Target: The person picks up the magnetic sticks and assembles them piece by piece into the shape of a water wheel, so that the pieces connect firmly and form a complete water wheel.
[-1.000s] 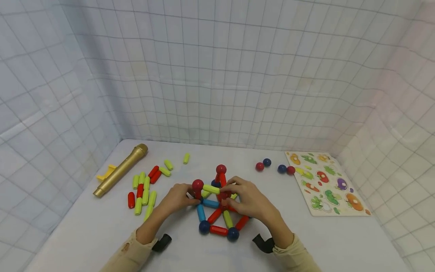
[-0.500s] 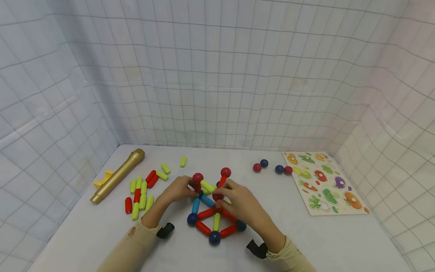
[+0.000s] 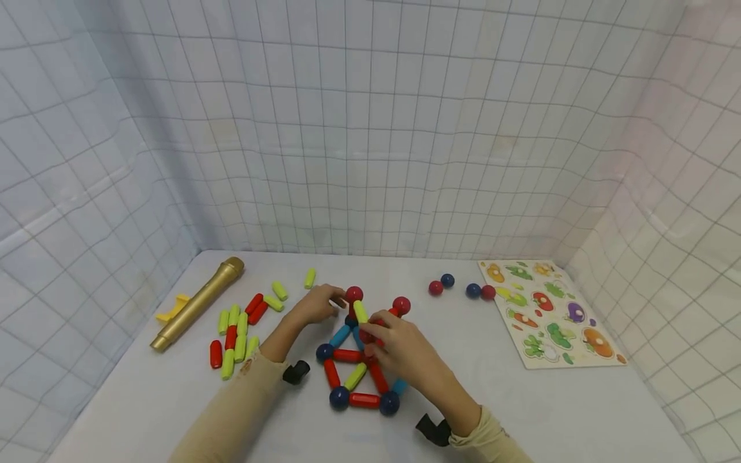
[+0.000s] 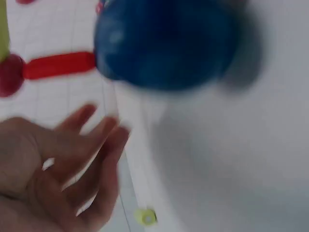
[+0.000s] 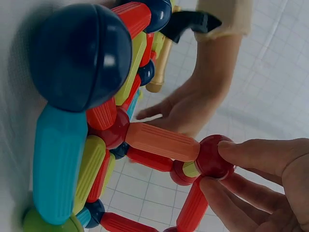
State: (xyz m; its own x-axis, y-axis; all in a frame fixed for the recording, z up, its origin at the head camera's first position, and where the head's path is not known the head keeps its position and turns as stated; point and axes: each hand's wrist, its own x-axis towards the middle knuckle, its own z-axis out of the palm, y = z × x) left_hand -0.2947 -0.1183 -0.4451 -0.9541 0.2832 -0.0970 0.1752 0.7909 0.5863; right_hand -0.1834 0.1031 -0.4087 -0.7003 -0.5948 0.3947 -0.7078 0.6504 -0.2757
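A magnetic ball-and-stick model stands on the table, its ring of red and blue sticks joined by navy balls [image 3: 339, 398]. In the right wrist view, my right hand [image 3: 408, 350] pinches a red ball [image 5: 212, 157] between thumb and fingers, atop an orange-red stick [image 5: 164, 140] rising from the hub. A yellow-green stick [image 3: 360, 312] runs from there to the red ball [image 3: 354, 294] at the back. My left hand [image 3: 318, 305] is beside that ball, fingers loosely bent and holding nothing. Close to the left wrist camera are a blue ball [image 4: 164, 43] and a red stick [image 4: 60, 65].
Loose yellow-green and red sticks [image 3: 230, 337] lie at left, near a gold microphone [image 3: 199, 305] and a yellow piece [image 3: 172, 308]. Red and navy balls [image 3: 448, 281] sit at the back right beside a vegetable puzzle board [image 3: 532, 361]. Grid-patterned cloth [image 3: 370, 141] encloses the table.
The model has turned clockwise as seen from above: its front ball went left, its left red ball backward. My left hand has come off it; the right still holds the top.
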